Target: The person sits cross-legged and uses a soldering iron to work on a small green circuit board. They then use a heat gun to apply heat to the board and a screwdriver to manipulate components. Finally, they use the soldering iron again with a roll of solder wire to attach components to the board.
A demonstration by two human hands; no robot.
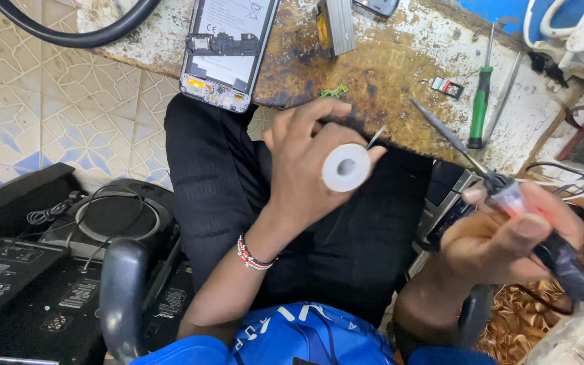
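Below the tabletop edge: left hand [305, 169] held its grip pinched on a white solder spool [346, 167] over the lap.
Right side: right hand [508, 236] gripped a soldering iron [468, 152], tip over the tabletop [386, 61].
Edge: opened phone [228, 51] overhung it.
Room: green screwdriver [480, 101] lay apart.

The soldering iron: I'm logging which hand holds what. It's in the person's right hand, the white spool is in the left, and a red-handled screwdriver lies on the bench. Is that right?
Not quite. The screwdriver on the bench has a green handle, not red, as the head view shows. The rest holds: the right hand grips the soldering iron, and the left hand holds the white spool.
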